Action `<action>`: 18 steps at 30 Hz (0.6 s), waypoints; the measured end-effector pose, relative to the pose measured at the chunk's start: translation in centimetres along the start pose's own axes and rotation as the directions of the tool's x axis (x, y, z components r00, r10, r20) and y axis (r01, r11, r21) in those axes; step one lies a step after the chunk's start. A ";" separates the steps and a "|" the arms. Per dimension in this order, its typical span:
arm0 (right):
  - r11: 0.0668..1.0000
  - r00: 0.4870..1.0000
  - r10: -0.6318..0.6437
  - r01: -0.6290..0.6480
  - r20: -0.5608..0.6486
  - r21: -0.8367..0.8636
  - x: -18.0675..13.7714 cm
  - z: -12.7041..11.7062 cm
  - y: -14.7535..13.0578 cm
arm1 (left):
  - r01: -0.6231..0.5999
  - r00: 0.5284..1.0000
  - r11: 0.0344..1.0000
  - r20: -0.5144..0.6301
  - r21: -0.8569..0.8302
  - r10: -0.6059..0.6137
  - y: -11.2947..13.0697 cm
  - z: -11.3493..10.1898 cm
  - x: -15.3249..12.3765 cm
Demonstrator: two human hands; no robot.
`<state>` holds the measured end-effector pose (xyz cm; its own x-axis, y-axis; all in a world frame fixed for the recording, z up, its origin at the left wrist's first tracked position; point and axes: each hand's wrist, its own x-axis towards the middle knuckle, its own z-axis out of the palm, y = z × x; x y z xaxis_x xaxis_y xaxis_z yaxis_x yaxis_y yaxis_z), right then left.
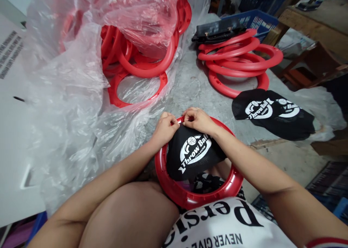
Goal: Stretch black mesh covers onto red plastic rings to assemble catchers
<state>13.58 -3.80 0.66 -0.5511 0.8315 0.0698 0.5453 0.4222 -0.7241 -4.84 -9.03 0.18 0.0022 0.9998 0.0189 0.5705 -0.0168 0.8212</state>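
A red plastic ring rests against my body, its far rim at the table's edge. Inside it hangs a black fabric piece printed "Throw Ball" in white. My left hand pinches the fabric's upper edge at the ring's far rim. Right beside it, my right hand is closed in a pinch at the same rim, on the fabric's edge. The fingertips cover the exact spot where cloth and ring meet. The lower part of the fabric hangs loose, apart from the near rim.
Several red rings are stacked at the right, with a black bundle behind. More printed black fabric pieces lie nearer. A clear plastic bag with red rings covers the left. A blue basket stands behind.
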 end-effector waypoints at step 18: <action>0.983 0.997 0.077 -0.076 -0.001 -0.166 -0.2 0.0 -1.5 | -0.013 1.000 0.995 0.000 0.095 0.013 0.2 0.2 0.2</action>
<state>12.81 -4.61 1.75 -0.5069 0.8619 0.0144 0.6828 0.4116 -0.6036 -4.55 -8.81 0.27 0.0095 0.9995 0.0296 0.6458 -0.0287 0.7630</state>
